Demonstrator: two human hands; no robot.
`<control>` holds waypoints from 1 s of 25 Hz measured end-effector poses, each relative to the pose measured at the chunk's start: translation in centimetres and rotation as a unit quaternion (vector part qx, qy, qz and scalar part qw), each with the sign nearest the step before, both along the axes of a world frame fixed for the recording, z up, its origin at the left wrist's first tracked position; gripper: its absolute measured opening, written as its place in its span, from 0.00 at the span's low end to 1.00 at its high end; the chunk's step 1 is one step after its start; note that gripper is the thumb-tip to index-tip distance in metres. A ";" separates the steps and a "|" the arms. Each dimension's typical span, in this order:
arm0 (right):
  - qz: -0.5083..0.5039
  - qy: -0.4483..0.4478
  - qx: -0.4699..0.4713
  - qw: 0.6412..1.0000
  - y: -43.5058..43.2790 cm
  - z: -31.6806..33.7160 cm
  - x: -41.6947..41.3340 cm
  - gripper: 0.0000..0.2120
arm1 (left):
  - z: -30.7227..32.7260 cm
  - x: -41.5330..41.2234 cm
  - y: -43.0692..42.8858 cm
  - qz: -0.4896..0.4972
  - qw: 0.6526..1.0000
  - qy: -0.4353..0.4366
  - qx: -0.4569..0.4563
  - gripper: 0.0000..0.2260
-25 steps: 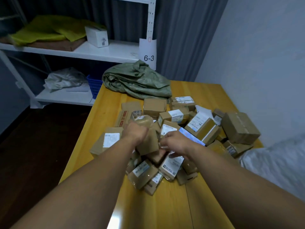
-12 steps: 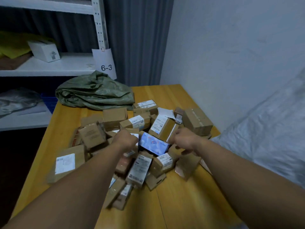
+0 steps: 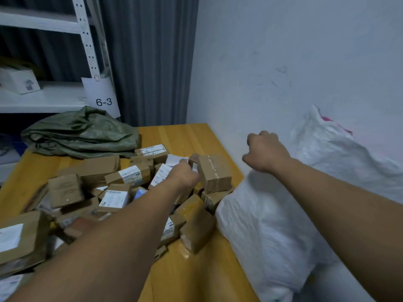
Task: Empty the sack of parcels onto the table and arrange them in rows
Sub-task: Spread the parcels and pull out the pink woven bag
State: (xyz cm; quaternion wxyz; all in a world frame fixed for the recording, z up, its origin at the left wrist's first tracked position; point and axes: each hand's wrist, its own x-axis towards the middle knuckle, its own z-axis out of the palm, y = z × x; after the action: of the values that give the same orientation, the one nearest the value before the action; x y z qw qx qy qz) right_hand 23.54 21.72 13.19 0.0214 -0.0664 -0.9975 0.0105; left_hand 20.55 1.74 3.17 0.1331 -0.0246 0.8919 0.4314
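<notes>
Several brown cardboard parcels [image 3: 128,175] with white labels lie in a loose heap on the yellow wooden table [image 3: 183,136]. My left hand [image 3: 185,176] reaches into the heap next to a large taped box [image 3: 214,173]. Its fingers curl down out of sight. A full white sack [image 3: 268,232] leans against the table's right edge, and its fabric rises to a peak under my right hand [image 3: 265,151]. That hand is curled and seems to grip the sack's top. An emptied green sack [image 3: 82,134] lies crumpled at the table's far left.
A white shelf rack [image 3: 43,99] stands behind the table with a "6-3" tag [image 3: 102,99] and a white box [image 3: 19,80]. A grey curtain [image 3: 150,62] hangs behind. The white wall [image 3: 283,62] runs close along the table's right side.
My right hand left the parcel heap and moved right and up to the white sack. My left hand shifted right across the heap to the taped box. My view turned right.
</notes>
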 end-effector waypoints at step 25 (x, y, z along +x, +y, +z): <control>0.131 -0.071 0.383 0.912 6.0 8.9 1.7 0.15 | 3.5 3.9 10.7 -0.058 0.998 -0.035 0.005 0.26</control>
State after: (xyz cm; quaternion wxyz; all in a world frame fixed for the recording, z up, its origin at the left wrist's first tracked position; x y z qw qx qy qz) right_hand 25.22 27.74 22.06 -0.0272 0.0775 -0.9236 -0.3745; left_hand 24.42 12.46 6.69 0.1891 0.0129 0.8843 0.4266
